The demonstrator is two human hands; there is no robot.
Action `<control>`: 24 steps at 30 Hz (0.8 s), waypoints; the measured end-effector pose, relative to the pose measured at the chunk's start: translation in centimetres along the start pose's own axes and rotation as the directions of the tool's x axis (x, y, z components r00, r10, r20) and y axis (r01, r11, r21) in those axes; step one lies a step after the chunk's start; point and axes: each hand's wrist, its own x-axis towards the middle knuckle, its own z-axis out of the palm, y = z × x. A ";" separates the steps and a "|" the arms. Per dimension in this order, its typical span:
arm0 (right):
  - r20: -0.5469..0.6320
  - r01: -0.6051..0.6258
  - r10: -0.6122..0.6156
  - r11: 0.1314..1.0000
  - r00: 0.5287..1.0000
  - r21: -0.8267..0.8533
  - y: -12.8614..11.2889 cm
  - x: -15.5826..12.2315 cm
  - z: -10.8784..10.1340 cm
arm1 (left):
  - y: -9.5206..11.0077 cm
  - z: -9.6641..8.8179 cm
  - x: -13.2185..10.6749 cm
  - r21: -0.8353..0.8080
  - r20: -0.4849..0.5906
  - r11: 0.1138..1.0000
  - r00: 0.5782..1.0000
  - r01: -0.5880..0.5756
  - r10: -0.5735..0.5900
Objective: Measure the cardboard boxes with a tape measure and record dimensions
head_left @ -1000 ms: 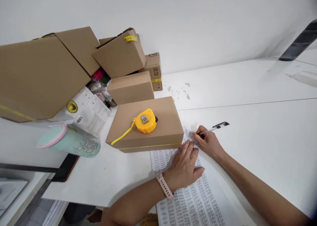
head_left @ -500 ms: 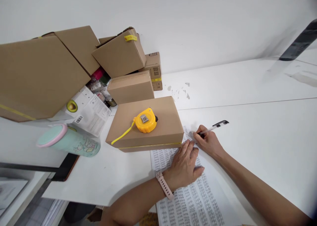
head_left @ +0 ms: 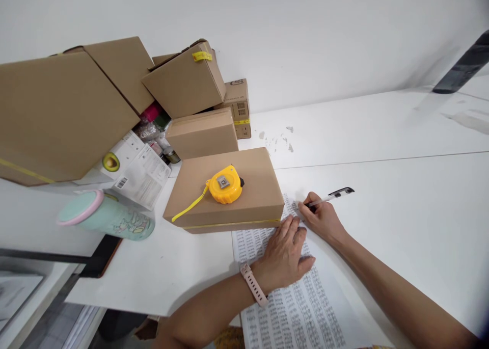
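Note:
A sheet of paper (head_left: 305, 308) with rows of handwriting in columns lies on the white table, its far part reaching beside a cardboard box (head_left: 244, 176). My left hand (head_left: 286, 252) rests flat on the sheet, fingers stretched out near the box's right front corner. Just beyond it, my right hand (head_left: 321, 216) is closed around a pen (head_left: 330, 195) with a clear barrel and black cap end. The pen's tip is hidden by the fingers, close to the top right of the sheet. On top of the box sits a yellow tape measure (head_left: 225, 185) with a yellow strap.
A teal tumbler (head_left: 122, 219) with a pink rim leans left of the box. Behind stand a large carton (head_left: 64, 114), smaller cardboard boxes (head_left: 187, 81) and a white avocado-print package (head_left: 143, 173). A dark upright object (head_left: 462, 66) stands far right against the wall.
The view has shifted very slightly. Both hands, the pen and the sheet stay in nearly the same place.

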 end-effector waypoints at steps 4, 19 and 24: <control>0.008 -0.001 0.001 1.000 1.000 0.000 0.1 0.0 -0.1 | 0.0 -0.1 0.0 -0.006 -0.001 1.000 1.000 0.003 -0.003; 0.002 -0.017 0.017 1.000 1.000 0.007 -0.1 0.0 -0.1 | 0.0 -0.1 0.0 -0.013 0.005 1.000 1.000 0.007 -0.007; -0.002 -0.023 0.023 1.000 1.000 0.016 -0.2 0.0 -0.1 | 0.0 -0.1 0.0 -0.015 0.003 1.000 1.000 0.009 -0.009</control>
